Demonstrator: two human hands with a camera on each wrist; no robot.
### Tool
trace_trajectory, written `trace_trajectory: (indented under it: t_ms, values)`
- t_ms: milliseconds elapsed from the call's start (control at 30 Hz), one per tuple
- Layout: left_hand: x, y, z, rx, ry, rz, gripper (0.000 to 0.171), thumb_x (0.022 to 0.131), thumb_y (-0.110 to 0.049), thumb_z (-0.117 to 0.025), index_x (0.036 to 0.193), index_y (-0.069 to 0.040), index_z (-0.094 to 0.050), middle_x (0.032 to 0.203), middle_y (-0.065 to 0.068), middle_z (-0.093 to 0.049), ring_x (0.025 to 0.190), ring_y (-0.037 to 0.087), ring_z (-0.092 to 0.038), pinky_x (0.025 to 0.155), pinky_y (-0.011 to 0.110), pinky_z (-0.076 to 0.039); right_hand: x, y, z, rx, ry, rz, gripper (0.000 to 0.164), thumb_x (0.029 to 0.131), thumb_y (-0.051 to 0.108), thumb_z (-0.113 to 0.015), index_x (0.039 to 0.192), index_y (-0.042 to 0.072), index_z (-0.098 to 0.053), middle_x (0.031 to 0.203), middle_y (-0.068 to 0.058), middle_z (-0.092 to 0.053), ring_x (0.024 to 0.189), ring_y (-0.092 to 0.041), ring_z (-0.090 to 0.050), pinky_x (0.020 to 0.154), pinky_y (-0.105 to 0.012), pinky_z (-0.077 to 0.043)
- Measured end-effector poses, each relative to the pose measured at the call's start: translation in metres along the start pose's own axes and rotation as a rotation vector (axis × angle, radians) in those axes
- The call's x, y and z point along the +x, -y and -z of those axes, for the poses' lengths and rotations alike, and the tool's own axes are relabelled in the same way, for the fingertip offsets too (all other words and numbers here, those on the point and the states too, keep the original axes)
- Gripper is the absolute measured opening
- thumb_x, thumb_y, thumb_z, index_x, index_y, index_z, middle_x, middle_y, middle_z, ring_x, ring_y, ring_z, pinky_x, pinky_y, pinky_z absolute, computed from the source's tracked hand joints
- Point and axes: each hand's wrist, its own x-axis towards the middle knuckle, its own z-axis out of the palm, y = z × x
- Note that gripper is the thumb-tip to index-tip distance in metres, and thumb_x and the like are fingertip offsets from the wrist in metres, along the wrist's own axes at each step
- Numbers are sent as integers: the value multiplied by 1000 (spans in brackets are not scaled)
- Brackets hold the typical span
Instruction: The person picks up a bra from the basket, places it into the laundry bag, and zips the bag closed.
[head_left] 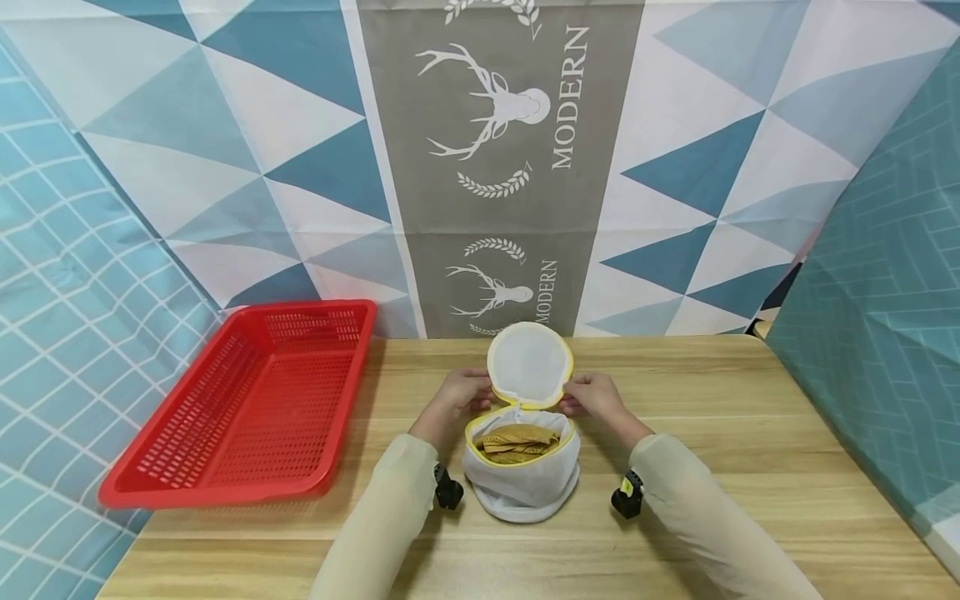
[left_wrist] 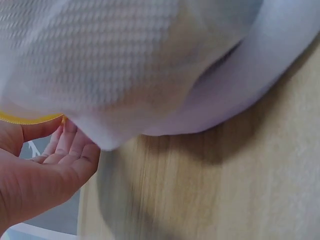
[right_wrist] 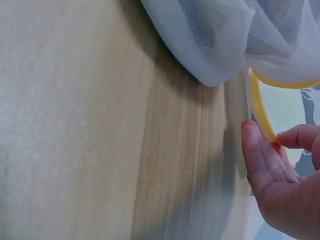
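A white mesh bag [head_left: 522,493] with yellow trim stands on the table in the head view, its round lid [head_left: 528,364] raised at the back. Inside the opening lies a folded gold-brown thing [head_left: 517,442] with dark lines; its kind is unclear. At the lid's left edge, my left hand [head_left: 463,393] pinches the yellow trim between thumb and fingers. My right hand [head_left: 597,395] pinches the same trim on the right side. In the left wrist view the mesh side [left_wrist: 100,55] fills the top. The right wrist view shows thumb and fingers at the yellow edge [right_wrist: 261,107].
A red plastic basket [head_left: 336,433] with perforated sides stands to the left, overhanging the table's left edge. Behind the wooden table [head_left: 705,417] hangs a patterned cloth [head_left: 510,208]. Blue cloths line the left and right sides.
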Motion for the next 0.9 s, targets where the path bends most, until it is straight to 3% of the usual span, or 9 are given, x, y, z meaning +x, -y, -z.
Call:
trace_trajectory:
  t_ms: [267,467,600,733,900]
  values:
    - [-3,-1,8,48,-16,-53,39,88,-1,-56,126,4,-52,81,3,-61,64,10,-59,58,22,-49,-2,6,0,44,15,0,35,91,3,-53,119,-16,-49,72,-6,-68,64,-10,-66,66,-26,-57]
    - [-8,-3,13,78,-8,-71,34,88,-1,-55,122,5,-55,76,2,-60,63,10,-59,56,22,-48,-5,10,-2,55,5,6,31,90,3,-54,116,-14,-50,73,-8,-68,63,-11,-67,65,-26,-57]
    - [-10,-6,16,105,-2,-87,29,89,-2,-54,117,6,-57,74,2,-61,64,10,-60,58,22,-49,-8,14,-2,63,6,28,37,89,2,-55,121,-13,-47,72,-9,-69,63,-13,-68,66,-28,-57]
    - [-13,-8,18,144,-5,-102,27,90,-3,-54,115,6,-58,75,4,-64,67,12,-63,61,25,-52,-12,16,-2,74,8,62,44,88,0,-55,129,-11,-43,72,-8,-69,64,-14,-68,67,-29,-57]
    - [-19,-13,21,190,-4,-116,26,90,-5,-53,113,6,-58,81,9,-67,77,20,-67,66,31,-54,-15,17,-2,62,9,102,38,89,2,-55,123,-13,-48,76,-9,-69,66,-13,-68,70,-31,-57]
